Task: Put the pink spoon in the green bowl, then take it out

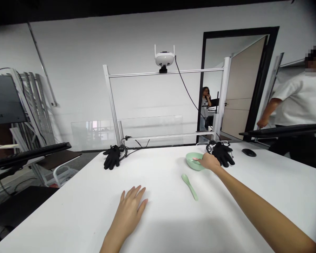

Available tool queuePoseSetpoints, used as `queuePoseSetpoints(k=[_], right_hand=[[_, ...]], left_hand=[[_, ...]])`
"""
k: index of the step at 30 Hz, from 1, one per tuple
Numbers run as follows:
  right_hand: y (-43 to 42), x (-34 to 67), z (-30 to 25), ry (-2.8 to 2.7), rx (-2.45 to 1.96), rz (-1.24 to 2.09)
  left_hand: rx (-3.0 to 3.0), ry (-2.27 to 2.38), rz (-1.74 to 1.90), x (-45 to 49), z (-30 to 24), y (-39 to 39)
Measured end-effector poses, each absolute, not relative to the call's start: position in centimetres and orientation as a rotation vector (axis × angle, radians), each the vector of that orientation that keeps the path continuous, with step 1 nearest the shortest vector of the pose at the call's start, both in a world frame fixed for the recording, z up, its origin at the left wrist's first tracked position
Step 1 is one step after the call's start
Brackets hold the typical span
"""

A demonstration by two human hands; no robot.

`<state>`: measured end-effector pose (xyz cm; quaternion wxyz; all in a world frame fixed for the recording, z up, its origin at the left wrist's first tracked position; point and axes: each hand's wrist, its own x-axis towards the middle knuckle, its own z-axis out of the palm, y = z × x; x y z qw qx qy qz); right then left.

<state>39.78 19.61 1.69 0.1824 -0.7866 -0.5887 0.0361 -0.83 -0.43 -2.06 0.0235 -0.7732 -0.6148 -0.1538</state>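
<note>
Pale green plastic, by its look, makes up the round bowl (192, 166) that stands upright toward the far edge of the white table (76, 211), right of the middle. The right hand (210, 162) is clamped on the bowl's right rim, its thumb reaching over the inside and the other fingers around the outer wall, partly hidden. Nearer the person lies a matching green spoon (190, 187), apart from the bowl, its oval end pointing toward it and its handle slanting back to the right. The left hand (131, 207) is palm down over the near part of the table, left of the spoon, with its fingers apart and nothing in its grasp; whether it touches the surface cannot be told. Just beyond the right hand lies a black right-side glove (223, 154), with a black computer mouse (249, 152) farther right. Another black glove, the left-side one (112, 157), lies at the table's far left. Behind stands an aluminium frame (147, 74) carrying a white device with two antennas (164, 59). At the right, a person in a white T-shirt (301, 100) stands beyond the table.
</note>
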Motion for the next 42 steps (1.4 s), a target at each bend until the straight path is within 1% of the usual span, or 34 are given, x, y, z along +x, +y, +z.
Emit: queuePoseSetpoints(k=[3, 7, 11, 16, 29, 42], right_hand=[[17.2, 39.7, 3.1, -1.681, -2.229, 0.156], [13.6, 39.4, 4.0, -1.736, -2.135, 0.132], [10.4, 38.3, 3.2, -1.792, -2.041, 0.104], [7.9, 36.0, 1.3, -1.865, -2.034, 0.165], [8.3, 34.3, -3.1, -1.876, -2.188, 0.228], [8.4, 34.2, -4.5, -1.897, -2.208, 0.220]], left_hand=[[-2.395, -1.891, -0.475, -0.8, -2.1, -0.4], [-2.402, -1.893, -0.470, -0.5, -1.8, -0.6], [-2.412, -1.882, -0.465, -0.1, -1.5, -0.8], [-2.408, -1.860, -0.452, 0.2, -1.2, -1.1], [-2.396, -1.850, -0.448, 0.0, -1.1, -1.4], [-2.390, -1.846, -0.437, 0.0, -1.0, -1.3]])
